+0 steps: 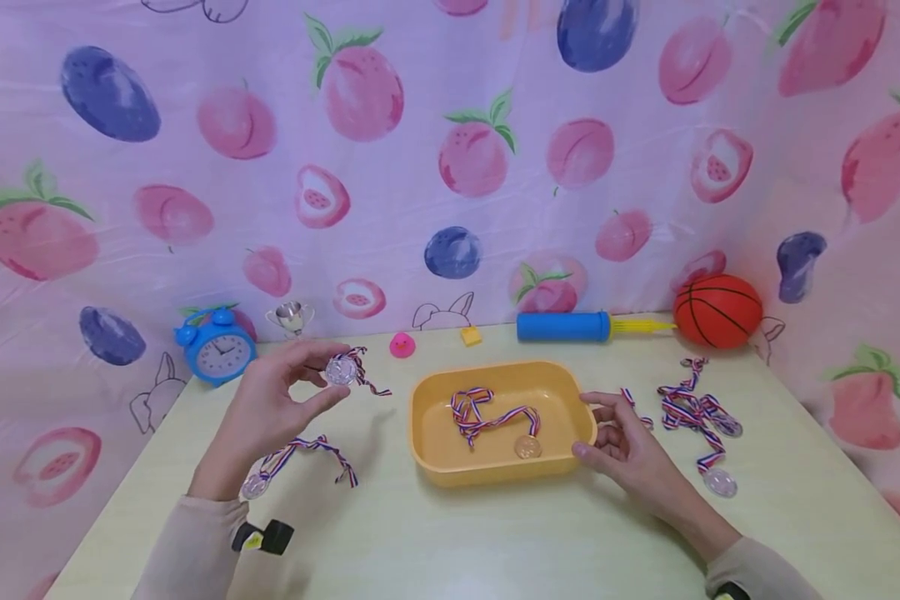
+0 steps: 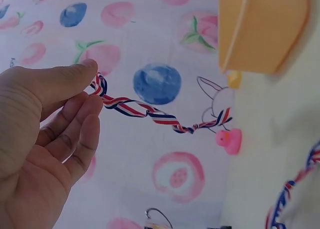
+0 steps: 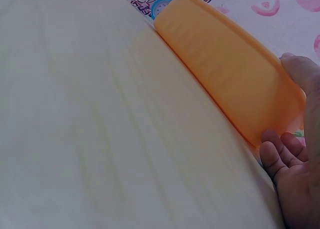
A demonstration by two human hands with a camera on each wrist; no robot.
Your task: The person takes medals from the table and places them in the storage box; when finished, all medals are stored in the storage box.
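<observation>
In the head view the left hand (image 1: 273,400) pinches a silver medal (image 1: 341,370) with a red, white and blue ribbon, raised above the table left of the yellow tray (image 1: 487,477). The left wrist view shows the twisted ribbon (image 2: 162,118) trailing from the fingertips of the left hand (image 2: 50,134); the medal is hidden there. At the tray's right end, the right hand (image 1: 637,454) grips the rim with thumb and fingers. Inside the tray lies a bronze-coloured medal (image 1: 527,447) with its ribbon. The right wrist view has the right hand (image 3: 295,134) at the tray's corner (image 3: 225,64).
Another medal (image 1: 255,486) lies left on the table, and several with tangled ribbons (image 1: 690,408) lie right. Along the back stand a blue clock (image 1: 221,350), small trophy (image 1: 290,317), pink duck (image 1: 402,345), yellow block (image 1: 471,336), blue pump (image 1: 562,327) and orange ball (image 1: 718,311).
</observation>
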